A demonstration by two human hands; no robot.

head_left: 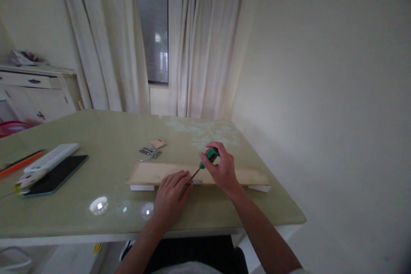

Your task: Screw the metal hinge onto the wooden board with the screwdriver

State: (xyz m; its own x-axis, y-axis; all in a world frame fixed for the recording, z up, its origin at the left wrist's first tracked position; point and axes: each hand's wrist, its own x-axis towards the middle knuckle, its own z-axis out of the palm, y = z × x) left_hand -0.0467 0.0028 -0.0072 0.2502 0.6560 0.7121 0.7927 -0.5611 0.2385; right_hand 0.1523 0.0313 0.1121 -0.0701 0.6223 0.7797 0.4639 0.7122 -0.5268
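A long pale wooden board (144, 174) lies across white blocks (142, 188) near the table's front edge. On its near edge sits a small metal hinge plate (197, 182). My right hand (222, 170) is closed around the green and black handle of a screwdriver (210, 156), which slants down to the left. Its tip meets the board's near edge, just left of the plate. My left hand (173, 188) grips that edge beside the tip, fingers on top and thumb toward the front. Whether a screw is under the tip is too small to tell.
Behind the board lie several loose metal hinges and screws (150, 152) and a small wooden piece (158, 142). At left on the table (109, 137) are a black tablet-like slab (61, 175), a white power strip (51, 160) and an orange-and-black tool (22, 163). A wall stands close on the right.
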